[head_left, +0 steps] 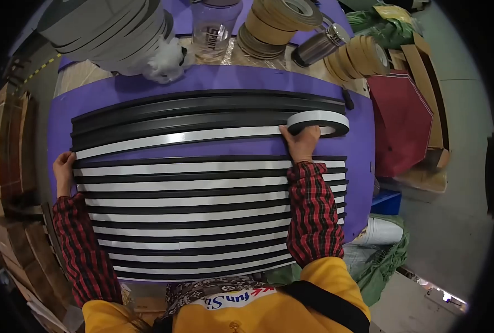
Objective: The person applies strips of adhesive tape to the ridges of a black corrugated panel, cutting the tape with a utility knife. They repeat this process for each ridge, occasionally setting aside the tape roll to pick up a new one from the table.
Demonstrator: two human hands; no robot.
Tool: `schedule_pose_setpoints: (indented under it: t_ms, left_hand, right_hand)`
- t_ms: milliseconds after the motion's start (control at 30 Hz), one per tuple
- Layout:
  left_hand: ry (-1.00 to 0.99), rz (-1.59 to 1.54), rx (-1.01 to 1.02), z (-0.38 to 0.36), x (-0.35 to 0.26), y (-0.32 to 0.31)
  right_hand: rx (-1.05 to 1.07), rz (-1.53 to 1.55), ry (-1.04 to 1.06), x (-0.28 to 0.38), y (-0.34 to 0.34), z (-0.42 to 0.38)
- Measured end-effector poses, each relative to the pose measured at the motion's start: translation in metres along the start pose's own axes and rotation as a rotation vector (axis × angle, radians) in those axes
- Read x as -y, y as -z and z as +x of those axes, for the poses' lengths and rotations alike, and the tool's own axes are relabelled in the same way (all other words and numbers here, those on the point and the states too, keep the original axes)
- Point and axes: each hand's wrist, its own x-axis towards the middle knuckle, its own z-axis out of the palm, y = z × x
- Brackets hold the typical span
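Observation:
My right hand [302, 145] grips a roll of white-faced tape [318, 117] at the right, fingers inside its ring and thumb on the strip. From the roll a white strip [175, 137] stretches left along the front edge of a dark channelled profile [202, 105]. At the strip's left end my left hand [64, 166] pinches the tape against the profile's end. Below lie several dark profiles faced with white tape [191, 198], side by side in parallel rows. My right forearm covers part of these rows.
The work lies on a purple table [358, 150]. Along its back stand large grey rolls [108, 33], a clear bottle [212, 36], brown tape rolls [272, 28] and a steel flask [319, 47]. A dark red umbrella [399, 122] and cardboard are at the right, wooden stacks [14, 144] at the left.

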Motion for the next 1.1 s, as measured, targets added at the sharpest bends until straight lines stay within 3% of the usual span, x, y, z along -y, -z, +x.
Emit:
schedule_pose_setpoints:
  t_ms: [100, 167, 200, 267, 300, 333, 367, 400, 500, 533, 600, 700, 767, 800, 833, 933, 1100]
  left_hand:
    - [0.007, 0.097, -0.032, -0.01, -0.023, 0.004]
    - [0.102, 0.642, -0.241, -0.028, -0.062, -0.002]
    - [0.094, 0.64, -0.242, -0.033, -0.074, -0.015]
    - [-0.181, 0.575, -0.417, -0.053, -0.093, -0.061]
    - [-0.404, 0.291, -0.389, -0.074, -0.116, -0.118]
    - [-0.494, 0.219, -0.159, -0.112, -0.159, -0.173]
    - [-0.847, 0.14, 0.053, -0.144, -0.199, -0.219]
    - [-1.014, 0.084, 0.137, -0.172, -0.231, -0.266]
    - [-1.074, 0.092, 0.346, -0.22, -0.285, -0.36]
    - [-1.075, 0.083, 0.343, -0.226, -0.29, -0.37]
    - [-1.118, 0.24, 0.192, -0.23, -0.293, -0.381]
    - [-1.105, 0.372, 0.265, -0.23, -0.3, -0.379]
    - [-1.118, 0.382, 0.274, -0.23, -0.299, -0.381]
    - [-1.12, 0.399, 0.276, -0.23, -0.298, -0.381]
    - [-1.102, 0.41, 0.296, -0.231, -0.298, -0.381]
    - [-1.107, 0.437, 0.301, -0.231, -0.3, -0.381]
    - [-1.119, 0.47, 0.312, -0.23, -0.301, -0.38]
  right_hand:
    - [0.085, -0.124, -0.02, -0.001, -0.001, -0.002]
    - [0.136, -0.176, -0.018, 0.0, 0.001, -0.001]
    - [0.108, -0.179, 0.013, -0.002, -0.002, -0.001]
    - [0.061, -0.18, 0.075, -0.004, -0.003, 0.0]
    - [0.051, -0.178, 0.076, -0.003, 0.0, -0.001]
    - [0.093, -0.039, 0.032, -0.001, 0.006, -0.003]
    - [0.136, 0.099, -0.009, 0.002, 0.013, -0.004]
    - [0.134, 0.498, -0.21, 0.013, 0.026, 0.0]
    - [-0.059, 1.416, -0.536, 0.017, 0.043, 0.006]
    - [-0.059, 1.41, -0.529, 0.005, 0.057, 0.011]
    - [-0.382, 1.831, -0.711, -0.021, 0.08, 0.023]
    - [-0.436, 1.4, -0.819, -0.121, 0.106, 0.038]
    - [-0.24, 0.844, -0.793, -0.183, 0.099, 0.033]
    - [-0.211, 0.571, -0.677, -0.203, 0.087, 0.025]
    - [-0.221, 0.57, -0.678, -0.212, 0.082, 0.023]
    - [-0.006, 0.036, -0.427, -0.228, 0.064, 0.011]
    - [0.044, -0.101, -0.297, -0.232, 0.053, 0.008]
